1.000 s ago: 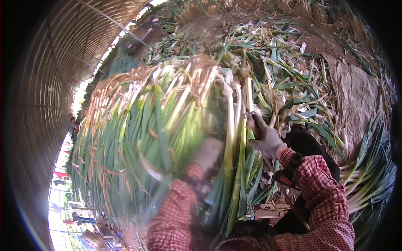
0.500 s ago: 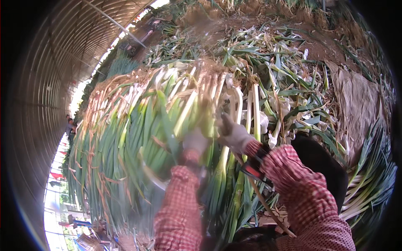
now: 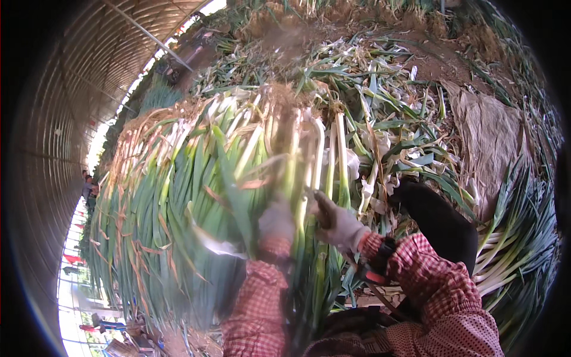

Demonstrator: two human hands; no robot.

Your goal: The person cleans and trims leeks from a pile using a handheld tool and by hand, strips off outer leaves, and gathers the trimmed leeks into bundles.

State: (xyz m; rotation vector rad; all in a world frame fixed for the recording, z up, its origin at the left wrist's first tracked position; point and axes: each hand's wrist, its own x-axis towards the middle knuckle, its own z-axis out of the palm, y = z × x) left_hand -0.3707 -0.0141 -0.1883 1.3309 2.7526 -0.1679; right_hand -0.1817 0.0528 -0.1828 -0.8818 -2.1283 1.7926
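Observation:
A thick layer of long green onions (image 3: 196, 172) lies before me, roots and white stems at the far end, green leaves toward me. My left hand (image 3: 276, 225), in a pale glove, is over the stalks left of centre; haze and motion smear its fingers. Beside it on the right, my right hand (image 3: 340, 225), gloved with dark fingertips, has its fingers closed at a green onion stalk (image 3: 302, 209). Several pale stems, one of them a thick white onion stem (image 3: 342, 146), stand out just beyond my right hand. A whitish loose leaf (image 3: 217, 243) lies left of my left wrist.
Stripped leaves and skins (image 3: 380, 101) litter the ground beyond and to the right. At the right are a crumpled brown sheet (image 3: 491, 134) and a pile of onions (image 3: 517, 238). A dark rounded object (image 3: 440, 217) is beside my right arm. A ribbed tunnel wall (image 3: 53, 131) curves up left.
Both hands sit slightly lower in the picture, and my right hand's fingers are closer to the stalk. The whole view has shifted a little left.

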